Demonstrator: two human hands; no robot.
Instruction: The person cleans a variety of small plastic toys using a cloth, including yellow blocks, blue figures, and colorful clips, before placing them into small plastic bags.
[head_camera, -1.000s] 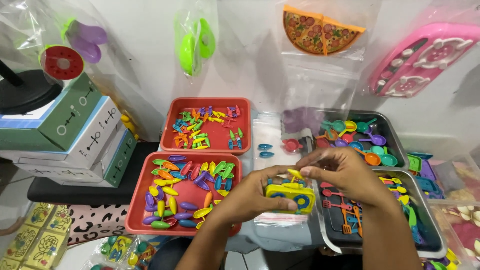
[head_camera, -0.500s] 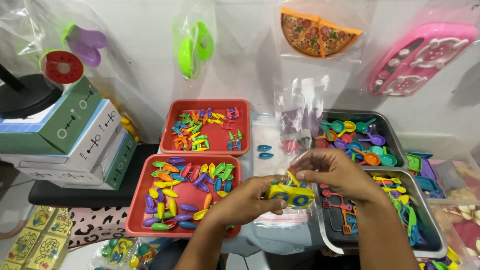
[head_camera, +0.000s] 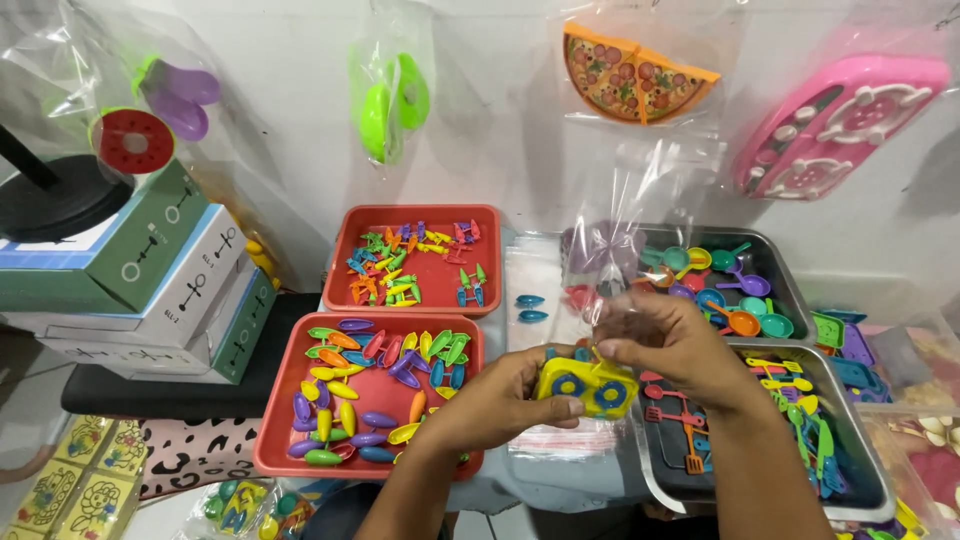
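1. The left hand (head_camera: 495, 400) comes up from below, fingers curled around the left end of a yellow toy stove (head_camera: 585, 385) with blue burner rings, thumb pressed along its near edge.
2. The stove sits between the two hands, above a flat stack of clear plastic bags (head_camera: 545, 300). Its long axis runs left to right, tilted slightly down toward the right.
3. The right hand (head_camera: 675, 345) lies just above and to the right of the stove, fingertips pinched at its top edge, gripping what looks like a small piece there; the piece itself is too small to tell. Both hands touch the toy.
4. Left of the hands sits a red tray of coloured oval pieces (head_camera: 370, 390).
5. Farther back stands a second red tray (head_camera: 415, 260), and to the right a metal tray of toy spoons (head_camera: 720, 285).
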